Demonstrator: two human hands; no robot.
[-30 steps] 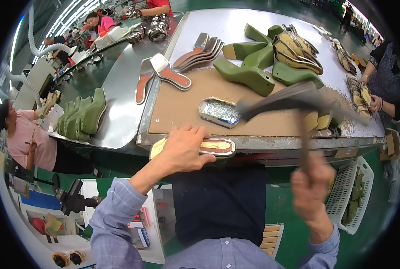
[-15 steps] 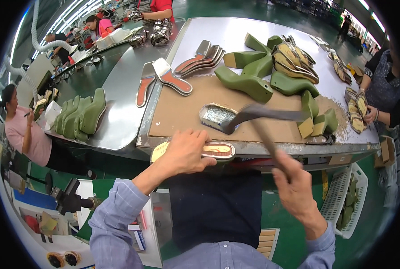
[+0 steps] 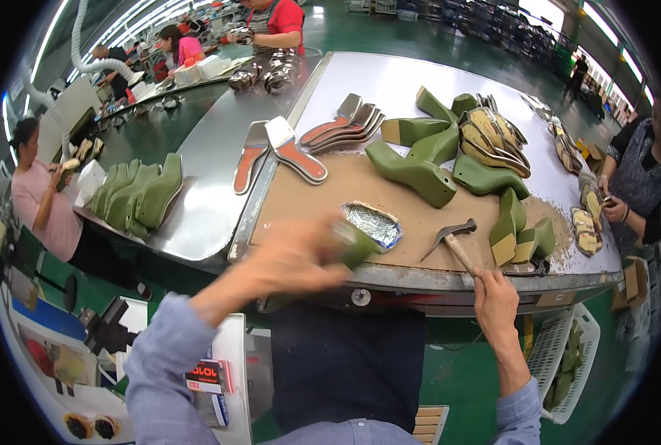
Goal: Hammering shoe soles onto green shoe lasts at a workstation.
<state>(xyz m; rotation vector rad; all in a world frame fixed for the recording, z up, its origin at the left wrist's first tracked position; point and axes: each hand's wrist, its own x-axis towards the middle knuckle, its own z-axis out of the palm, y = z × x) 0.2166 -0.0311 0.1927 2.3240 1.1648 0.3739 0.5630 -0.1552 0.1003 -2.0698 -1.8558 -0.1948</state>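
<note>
Since half a second ago: hammer has come down from mid-swing and now lies head-down on the brown mat of the bench; left hand has lifted off the flat sole piece at the near edge and is motion-blurred.

Bench: long, pale top, brown mat over the near end. Green shoe lasts heaped mid-mat, more toward the far right edge. Metal sole plates fanned near the left edge, far side of the mat.

Left hand: blurred, over the near edge, left of centre. Its grip is closed round a green last, only the tip showing past the fingers.

Foil-lined tray: on the mat, just beyond the left hand, apart from the hammer head.

Right hand: at the near edge, right of centre, its grip wrapped round the end of the hammer's wooden handle. Hammer head rests on the mat between tray and two small green lasts.
</note>
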